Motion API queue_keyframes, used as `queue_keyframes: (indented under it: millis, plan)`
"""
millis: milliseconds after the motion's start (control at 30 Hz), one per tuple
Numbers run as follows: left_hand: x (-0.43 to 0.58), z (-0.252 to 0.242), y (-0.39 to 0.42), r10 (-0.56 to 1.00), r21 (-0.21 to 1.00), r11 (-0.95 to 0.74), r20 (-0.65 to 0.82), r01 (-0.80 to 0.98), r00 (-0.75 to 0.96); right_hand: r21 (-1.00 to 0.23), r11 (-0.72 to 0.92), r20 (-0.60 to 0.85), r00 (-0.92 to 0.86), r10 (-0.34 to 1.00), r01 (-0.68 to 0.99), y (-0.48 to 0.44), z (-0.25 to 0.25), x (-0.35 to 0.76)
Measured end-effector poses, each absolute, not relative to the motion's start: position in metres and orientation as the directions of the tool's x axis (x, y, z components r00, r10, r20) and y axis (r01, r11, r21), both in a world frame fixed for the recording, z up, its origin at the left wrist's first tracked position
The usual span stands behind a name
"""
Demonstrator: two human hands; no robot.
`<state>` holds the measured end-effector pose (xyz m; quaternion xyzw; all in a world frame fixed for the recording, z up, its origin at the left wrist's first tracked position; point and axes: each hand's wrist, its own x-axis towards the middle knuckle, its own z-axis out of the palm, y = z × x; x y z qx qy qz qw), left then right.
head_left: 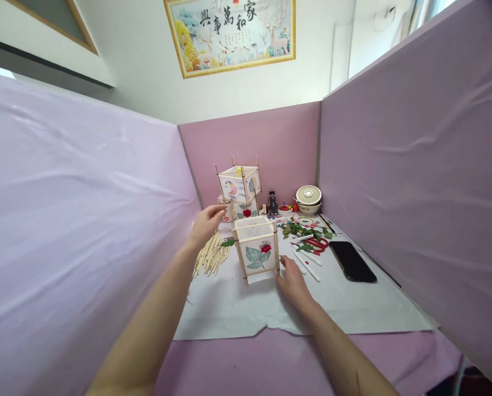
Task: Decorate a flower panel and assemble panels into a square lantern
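Observation:
A paper lantern (257,257) with a wooden stick frame, a red flower and green leaves on its front stands slightly tilted in the middle of the table. My right hand (294,281) grips its lower right corner post; some fingertips are hidden behind it. Up and to the left of this lantern, my left hand (208,225) is raised with its fingers stretched out and nothing visible in them. Beyond that hand stands a taller lantern (234,190) with colourful drawings on its upper box and a red flower lower down.
Loose wooden sticks (213,254) lie at the left. To the right are green leaves (305,230), white pens (306,265), red-handled scissors (319,245) and a black phone (353,261). Lidded bowls (309,199) stand at the back right. Purple-covered panels (365,165) enclose the table.

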<state>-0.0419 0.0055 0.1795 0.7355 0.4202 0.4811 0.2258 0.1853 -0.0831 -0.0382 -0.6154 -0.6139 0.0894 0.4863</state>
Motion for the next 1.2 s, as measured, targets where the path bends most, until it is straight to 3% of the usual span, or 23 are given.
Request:
queue_keyframes:
  millis: [167, 300, 467, 800, 1000, 1200]
  plan:
    - [-0.061, 0.122, 0.007, 0.838, 0.813, -0.538, 0.544, 0.223, 0.039, -0.724, 0.322, 0.581, 0.288, 0.761, 0.610, -0.082, 0.002, 0.214]
    - [-0.050, 0.103, 0.018, 0.865, 0.865, -0.499, 0.496, 0.043, 0.071, -0.818, 0.388, 0.523, 0.269, 0.809, 0.425, -0.058, 0.050, 0.240]
    - [-0.029, 0.104, 0.037, 0.931, 0.929, -0.285, 0.327, -0.238, 0.162, -0.894, 0.407, 0.439, 0.183, 0.880, 0.189, -0.019, 0.086, 0.249]
    - [-0.012, 0.111, 0.055, 0.937, 0.968, -0.105, 0.172, -0.227, 0.302, -0.915, 0.385, 0.386, 0.018, 0.922, -0.120, 0.026, 0.100, 0.216]
    - [-0.011, 0.107, 0.055, 0.955, 0.964, -0.027, 0.103, -0.265, 0.277, -0.923, 0.341, 0.355, -0.054, 0.933, -0.181, 0.032, 0.094, 0.215]
    - [0.000, 0.105, 0.055, 0.989, 0.950, -0.004, 0.051, -0.312, 0.141, -0.948, 0.253, 0.262, -0.023, 0.965, -0.191, 0.031, 0.095, 0.217]
